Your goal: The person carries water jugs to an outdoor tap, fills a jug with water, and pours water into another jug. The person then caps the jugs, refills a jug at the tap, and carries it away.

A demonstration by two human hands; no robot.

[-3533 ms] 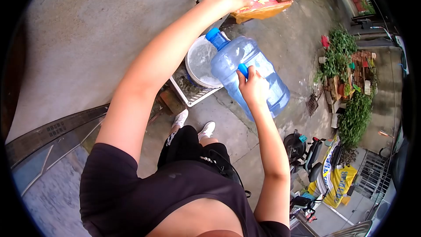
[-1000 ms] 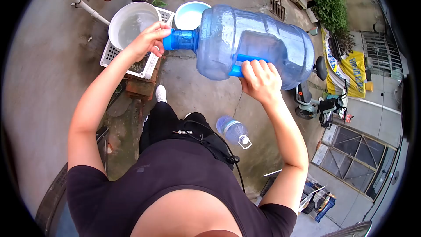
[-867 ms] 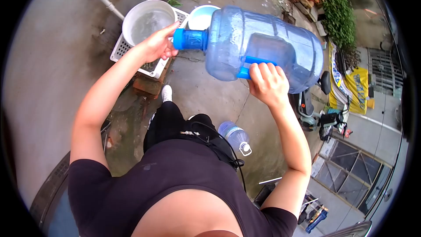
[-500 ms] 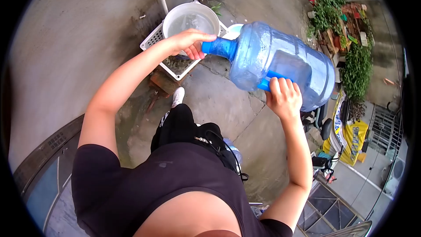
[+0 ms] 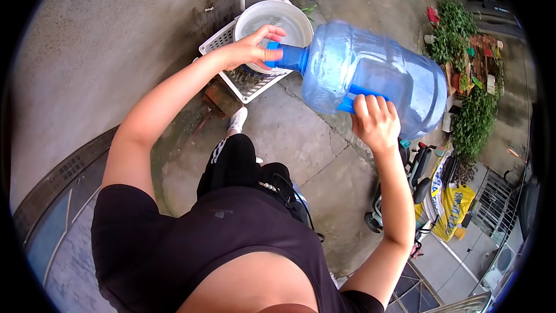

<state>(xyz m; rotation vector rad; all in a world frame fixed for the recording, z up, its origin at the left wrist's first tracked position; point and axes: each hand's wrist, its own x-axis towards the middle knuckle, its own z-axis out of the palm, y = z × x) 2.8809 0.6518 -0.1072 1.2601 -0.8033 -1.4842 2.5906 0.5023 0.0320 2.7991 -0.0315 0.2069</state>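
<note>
Left hand (image 5: 250,51) half-curled at jug's (image 5: 331,61) cap (image 5: 272,46), hold unclear; right hand (image 5: 375,120) clenches handle (image 5: 348,104). Likely cap-turning; next needs steadiness.

One head-worn camera is looking forward and down over the wearer's shirt (image 5: 214,237), framing the left hand (image 5: 246,53) and right hand (image 5: 375,120) nearby, the floor (image 5: 289,139) farther off; the crate's nearest corner (image 5: 245,100) is falling left of centre.

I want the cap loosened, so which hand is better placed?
Probably the left hand: it is at the blue cap, while the right hand grips the handle of the jug.
</note>
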